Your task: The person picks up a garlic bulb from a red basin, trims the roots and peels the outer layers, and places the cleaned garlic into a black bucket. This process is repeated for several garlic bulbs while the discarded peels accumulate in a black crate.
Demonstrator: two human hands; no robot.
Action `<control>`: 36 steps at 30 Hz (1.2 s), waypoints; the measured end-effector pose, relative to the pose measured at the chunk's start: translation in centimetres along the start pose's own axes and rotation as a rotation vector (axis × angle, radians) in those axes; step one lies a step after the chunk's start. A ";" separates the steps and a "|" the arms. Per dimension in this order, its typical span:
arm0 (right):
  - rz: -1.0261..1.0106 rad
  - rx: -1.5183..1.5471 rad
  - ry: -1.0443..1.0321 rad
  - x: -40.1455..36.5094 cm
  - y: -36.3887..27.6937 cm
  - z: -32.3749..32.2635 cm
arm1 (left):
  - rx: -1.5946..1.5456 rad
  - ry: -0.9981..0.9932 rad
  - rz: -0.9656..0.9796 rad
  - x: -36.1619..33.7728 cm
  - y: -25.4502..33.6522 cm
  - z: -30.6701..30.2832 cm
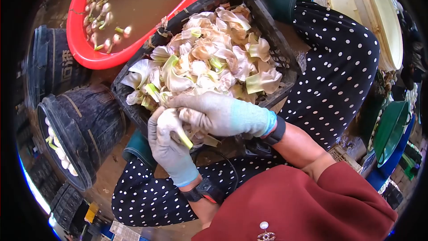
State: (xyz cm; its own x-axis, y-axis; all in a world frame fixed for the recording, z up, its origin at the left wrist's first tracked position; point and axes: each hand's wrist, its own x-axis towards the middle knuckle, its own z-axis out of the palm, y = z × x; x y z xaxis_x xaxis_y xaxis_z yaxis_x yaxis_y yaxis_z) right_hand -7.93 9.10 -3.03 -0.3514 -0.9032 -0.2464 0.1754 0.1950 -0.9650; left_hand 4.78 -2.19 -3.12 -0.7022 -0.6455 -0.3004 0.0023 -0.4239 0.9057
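Note:
A white garlic bulb (168, 121) with a short green stem pointing down is held over the near edge of a black crate (285, 58). My left hand (170, 154), in a pale, dirty glove, is closed around the bulb from below. From the right, my right hand (214, 114), also gloved, has its thumb and fingers closed at the bulb's upper side; its other fingers are partly hidden. Peeled garlic skins (209, 58), white, pinkish and pale green, are heaped in the crate just beyond both hands.
A red basin (82, 53) of murky water with several garlic bulbs floating stands at the upper left. On the left, a tilted black bucket (89, 125) contains white bulbs (60, 151). Legs in dotted trousers (334, 67) flank the crate. A green basin (390, 131) is at right.

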 end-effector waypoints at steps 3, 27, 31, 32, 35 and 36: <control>0.096 -0.012 -0.006 0.0 -1.2 0.2 | 0.129 0.103 -0.023 0.2 0.0 0.2; -0.049 -0.332 0.470 0.0 0.5 -2.7 | -0.358 -0.098 0.067 1.7 0.4 1.0; -0.077 -0.032 0.247 -0.6 -1.0 -0.7 | -0.318 -0.047 0.099 1.5 0.6 2.8; -0.044 -0.048 0.229 -0.4 -1.5 -0.4 | -0.314 -0.043 0.059 1.5 0.8 3.2; -0.024 0.164 0.255 0.0 0.1 -1.2 | -0.344 -0.042 0.091 2.3 0.1 1.9; -0.046 0.448 0.253 -0.4 0.1 -2.1 | -0.390 -0.040 0.082 2.5 0.2 1.5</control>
State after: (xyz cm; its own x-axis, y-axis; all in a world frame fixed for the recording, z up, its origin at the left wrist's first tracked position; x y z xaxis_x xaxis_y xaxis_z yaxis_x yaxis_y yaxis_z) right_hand -9.74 10.27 -3.21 -0.5695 -0.7757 -0.2719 0.5117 -0.0757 -0.8558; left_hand 1.92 -2.93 -3.28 -0.7158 -0.6650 -0.2131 0.3240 -0.5866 0.7422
